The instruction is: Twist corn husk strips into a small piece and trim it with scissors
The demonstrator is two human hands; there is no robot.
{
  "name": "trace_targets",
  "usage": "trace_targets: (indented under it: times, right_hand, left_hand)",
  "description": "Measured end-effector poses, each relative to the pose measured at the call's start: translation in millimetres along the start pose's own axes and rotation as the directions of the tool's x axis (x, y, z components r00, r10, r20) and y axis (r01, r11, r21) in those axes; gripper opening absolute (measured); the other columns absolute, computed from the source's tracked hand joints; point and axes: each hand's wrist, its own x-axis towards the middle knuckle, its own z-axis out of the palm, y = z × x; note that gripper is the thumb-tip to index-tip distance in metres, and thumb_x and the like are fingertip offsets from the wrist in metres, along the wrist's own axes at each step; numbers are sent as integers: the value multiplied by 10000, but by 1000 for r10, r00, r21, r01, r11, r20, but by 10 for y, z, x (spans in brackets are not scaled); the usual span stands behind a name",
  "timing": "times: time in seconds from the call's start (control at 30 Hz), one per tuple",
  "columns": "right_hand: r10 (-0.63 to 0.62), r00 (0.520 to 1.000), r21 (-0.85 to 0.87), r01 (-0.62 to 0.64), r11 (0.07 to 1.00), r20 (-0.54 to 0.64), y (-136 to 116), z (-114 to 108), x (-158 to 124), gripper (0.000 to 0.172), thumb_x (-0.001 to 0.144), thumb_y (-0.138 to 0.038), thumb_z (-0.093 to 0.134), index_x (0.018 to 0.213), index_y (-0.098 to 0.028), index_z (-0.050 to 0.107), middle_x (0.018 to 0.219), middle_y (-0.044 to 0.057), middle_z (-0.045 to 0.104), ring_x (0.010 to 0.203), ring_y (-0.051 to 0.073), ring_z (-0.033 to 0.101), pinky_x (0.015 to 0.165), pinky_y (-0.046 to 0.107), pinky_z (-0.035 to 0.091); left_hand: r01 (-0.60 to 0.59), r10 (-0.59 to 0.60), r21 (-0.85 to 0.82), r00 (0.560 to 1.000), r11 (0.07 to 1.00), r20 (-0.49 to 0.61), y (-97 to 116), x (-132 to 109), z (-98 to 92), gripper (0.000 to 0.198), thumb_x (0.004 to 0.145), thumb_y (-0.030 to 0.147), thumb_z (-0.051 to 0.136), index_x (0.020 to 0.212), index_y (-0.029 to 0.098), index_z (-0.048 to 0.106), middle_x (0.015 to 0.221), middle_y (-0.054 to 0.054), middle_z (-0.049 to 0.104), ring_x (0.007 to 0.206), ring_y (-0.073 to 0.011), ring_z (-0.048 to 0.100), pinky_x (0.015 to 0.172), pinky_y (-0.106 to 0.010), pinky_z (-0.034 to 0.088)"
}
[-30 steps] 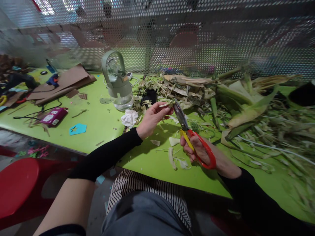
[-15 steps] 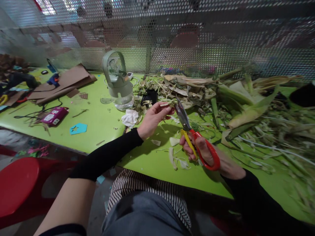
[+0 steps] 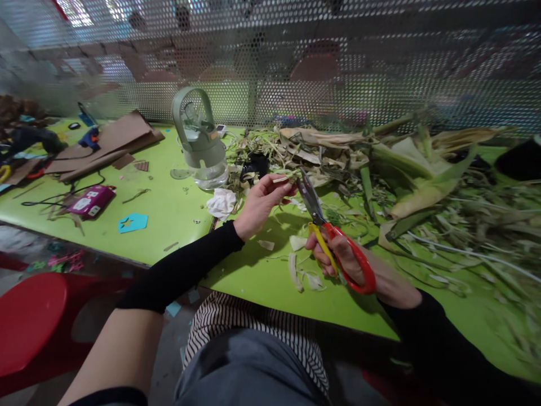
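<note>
My left hand (image 3: 262,204) pinches a thin, pale strip of plant husk (image 3: 280,180) between thumb and fingers. In my right hand (image 3: 338,258) is a pair of scissors (image 3: 315,206) with one red and one yellow handle. Their blades point up and away from me, with the tips close beside my left fingertips; whether they touch the strip I cannot tell. Below the hands, small pale husk scraps (image 3: 295,272) lie on the green table (image 3: 253,282). Behind them spreads a heap of dried husks and stalks (image 3: 308,149).
A clear water bottle (image 3: 207,163) with a green handled lid stands left of the heap, near a crumpled tissue (image 3: 221,203). Further left are a purple box with a cord (image 3: 92,201), a blue paper piece (image 3: 132,223) and brown cardboard (image 3: 112,144). A perforated metal screen (image 3: 262,84) rises behind.
Both hands, the strip and the scissors hold nearly the same pose. The whole view has shifted very slightly.
</note>
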Motion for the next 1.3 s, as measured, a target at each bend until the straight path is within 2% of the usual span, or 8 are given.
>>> trace_targets:
  times: [0.1,0.37,0.53,0.7,0.87,1.03,1.17,1.3]
  right_hand:
    - [83,996,22,-82,996,-35,-16,9,-9,918,527,-1052,508,855,-199,594,571,-68,444,445,80,395,409,236,335]
    - [138,987,74,-131,989,-86,-188,86,-19,869,427,-1025,605,712,-204,580,519,-66,451,403,55,399,393,207,359]
    - [208,969,176,-183,967,-132,-303,156,-34,650,551,-826,743,644,-203,580,490,-60,457,387,45,382,367,180,361]
    - [273,950,248,-231,941,-150,-358,202,-47,590,630,-764,733,599,-204,551,461,-53,458,375,46,379,353,173,360]
    - [240,956,212,-203,956,-167,-243,154,-30,662,595,-832,737,609,-203,532,453,-64,448,341,41,370,342,179,323]
    - [84,983,248,-42,968,-161,-23,22,38,793,529,-974,647,756,-220,553,521,-78,453,387,54,399,388,191,357]
    - [-47,998,291,60,955,-50,112,-41,48,815,569,-1011,562,788,-226,541,551,-74,437,418,56,380,414,203,373]
    - [-46,998,256,33,966,45,195,-21,30,828,561,-1015,562,828,-232,555,569,-69,432,442,66,343,415,222,360]
  left_hand:
    - [-5,4,39,1000,999,9,-3,5,-15,93,893,114,671,919,180,611,878,15,743,807,-99,711,747,-235,464]
    - [-1,-1,61,1000,998,19,3,10,-10,90,902,103,651,906,176,598,867,15,738,800,-95,706,743,-235,471]
    - [-7,5,70,1000,998,27,2,6,-12,84,905,110,649,912,179,601,865,18,737,808,-93,702,763,-235,476]
    - [12,-13,35,999,999,32,-8,7,-12,94,905,93,646,901,176,601,854,19,732,815,-95,706,779,-241,483]
    - [38,-39,15,999,999,29,-3,6,-11,77,911,110,653,911,177,614,873,9,741,819,-100,705,802,-252,489]
    - [61,-61,-74,998,995,-4,26,12,-25,77,923,117,642,960,170,599,893,-11,755,812,-101,714,808,-251,500]
    - [56,-58,-117,998,992,-17,31,17,-39,139,900,122,679,988,180,588,888,1,745,791,-94,709,836,-253,510]
    - [75,-82,-122,996,990,-48,50,13,-24,153,893,123,685,1002,181,595,869,4,732,784,-100,705,866,-272,522]
